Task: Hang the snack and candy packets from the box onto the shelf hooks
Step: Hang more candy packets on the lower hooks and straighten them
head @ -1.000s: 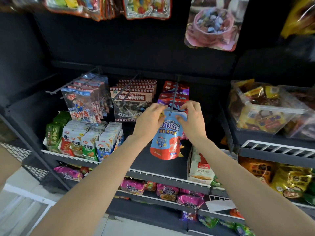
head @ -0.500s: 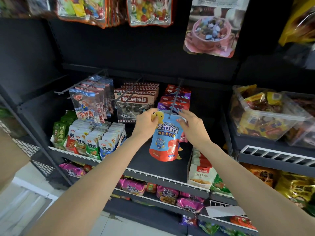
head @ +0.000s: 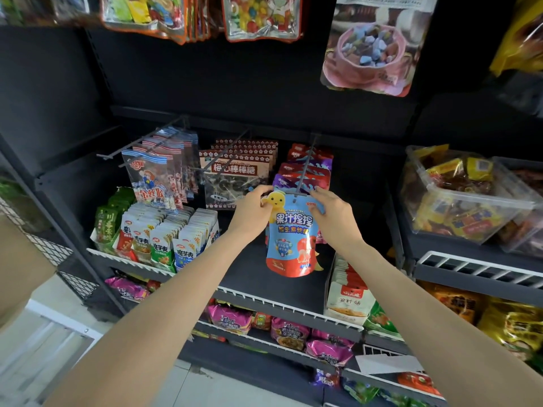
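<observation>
Glossy blue-and-red plastic forms the shaped gummy pouch (head: 291, 236) that both hands pinch by its top corners, a yellow cartoon figure printed at its upper left and a rounded red base at the bottom. The left hand (head: 253, 211) clamps the upper left edge between thumb and curled fingers, just beside the yellow figure; the right hand (head: 330, 214) nips the upper right corner the same way, knuckles raised and wrist bent downward. The pouch hangs upright between them with its top edge at the front tip of the thin grey metal hook (head: 305, 168), which slants down from the dark back panel toward the viewer; whether the tip passes through the hanging hole cannot be made out. Both bare forearms reach up from the lower corners, converging on the pouch.

Behind the pouch on the same hook hang red and purple foil packets (head: 305, 171) in an overlapping row. On the hook to the left are brown-topped clear lollipop bags (head: 235, 177) with flower-patterned headers, and farther left clear crinkly bags with blue-and-red striped tops (head: 152, 177). Below those, a tray of small upright sachets (head: 164, 233) in red, green and blue stands on the matte black shelf (head: 264, 277), whose front edge carries a white slotted rail. To the right, a clear rigid plastic bin (head: 458, 198) holds yellow-wrapped snacks, well apart from the hands. A white open-topped carton of flat packets (head: 348, 298) stands at the shelf's right end, below the right forearm.
</observation>
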Demonstrator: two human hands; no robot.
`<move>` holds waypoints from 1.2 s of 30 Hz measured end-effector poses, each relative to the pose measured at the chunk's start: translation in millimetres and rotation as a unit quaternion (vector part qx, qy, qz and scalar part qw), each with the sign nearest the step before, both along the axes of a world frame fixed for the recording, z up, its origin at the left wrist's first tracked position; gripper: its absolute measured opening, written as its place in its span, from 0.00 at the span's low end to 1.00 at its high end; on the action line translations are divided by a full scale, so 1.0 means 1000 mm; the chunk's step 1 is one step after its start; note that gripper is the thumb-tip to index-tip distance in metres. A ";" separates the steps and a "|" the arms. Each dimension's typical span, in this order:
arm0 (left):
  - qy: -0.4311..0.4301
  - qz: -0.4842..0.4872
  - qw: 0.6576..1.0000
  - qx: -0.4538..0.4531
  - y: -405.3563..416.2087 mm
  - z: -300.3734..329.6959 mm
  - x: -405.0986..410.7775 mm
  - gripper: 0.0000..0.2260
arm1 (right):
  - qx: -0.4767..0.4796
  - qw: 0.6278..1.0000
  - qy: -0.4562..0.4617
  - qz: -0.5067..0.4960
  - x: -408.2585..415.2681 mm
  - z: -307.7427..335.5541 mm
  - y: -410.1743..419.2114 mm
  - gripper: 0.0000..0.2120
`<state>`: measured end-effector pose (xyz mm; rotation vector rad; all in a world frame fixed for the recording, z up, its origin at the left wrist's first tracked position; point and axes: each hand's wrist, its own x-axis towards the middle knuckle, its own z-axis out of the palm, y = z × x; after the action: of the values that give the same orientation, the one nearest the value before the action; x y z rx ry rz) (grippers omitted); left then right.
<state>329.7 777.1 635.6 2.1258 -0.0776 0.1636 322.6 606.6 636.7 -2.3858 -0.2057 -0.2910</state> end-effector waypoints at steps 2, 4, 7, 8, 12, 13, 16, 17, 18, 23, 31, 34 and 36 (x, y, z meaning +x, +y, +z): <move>-0.036 0.010 0.996 0.075 -0.001 0.003 -0.001 0.14 | 0.001 1.000 -0.001 -0.004 0.001 0.002 0.000 0.19; -0.076 0.011 0.990 0.121 -0.003 0.006 -0.001 0.13 | 0.004 1.000 -0.006 -0.006 0.001 0.005 0.000 0.18; -0.118 0.019 0.974 0.193 -0.004 0.014 -0.003 0.12 | 0.015 1.000 -0.022 -0.008 0.000 0.013 0.001 0.16; -0.132 0.022 0.968 0.212 -0.004 0.019 -0.004 0.12 | 0.020 0.999 -0.028 -0.007 -0.001 0.017 0.000 0.15; -0.204 0.027 0.949 0.237 -0.003 0.049 -0.008 0.12 | 0.036 0.996 -0.086 -0.016 -0.006 0.043 -0.005 0.14; -0.220 0.026 0.948 0.230 -0.003 0.061 -0.008 0.12 | 0.041 0.993 -0.112 -0.022 -0.007 0.053 -0.007 0.13; -0.285 0.012 0.940 0.187 -0.008 0.105 -0.006 0.10 | 0.051 0.975 -0.215 -0.026 -0.015 0.094 -0.013 0.12; -0.306 0.006 0.937 0.171 -0.011 0.121 -0.006 0.10 | 0.050 0.966 -0.253 -0.021 -0.019 0.110 -0.015 0.12; -0.322 -0.001 0.934 0.152 -0.014 0.138 -0.005 0.10 | 0.048 0.956 -0.290 -0.016 -0.023 0.125 -0.016 0.11; -0.324 -0.038 0.944 0.053 -0.044 0.213 -0.002 0.15 | 0.067 0.905 -0.414 -0.072 -0.027 0.192 -0.028 0.08; -0.175 -0.043 0.984 -0.012 -0.080 0.256 0.039 0.42 | 0.164 0.947 -0.247 -0.120 0.009 0.241 -0.056 0.32; -0.138 -0.075 0.987 -0.037 -0.085 0.260 0.048 0.36 | 0.244 0.954 -0.158 -0.077 0.022 0.245 -0.059 0.34; -0.145 -0.108 0.983 -0.033 -0.088 0.258 0.055 0.30 | 0.286 0.948 -0.134 -0.040 0.030 0.245 -0.058 0.31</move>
<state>384.5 688.7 894.0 1.9987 -0.4675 0.3414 352.2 548.3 882.0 -1.7763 -0.1253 -0.6235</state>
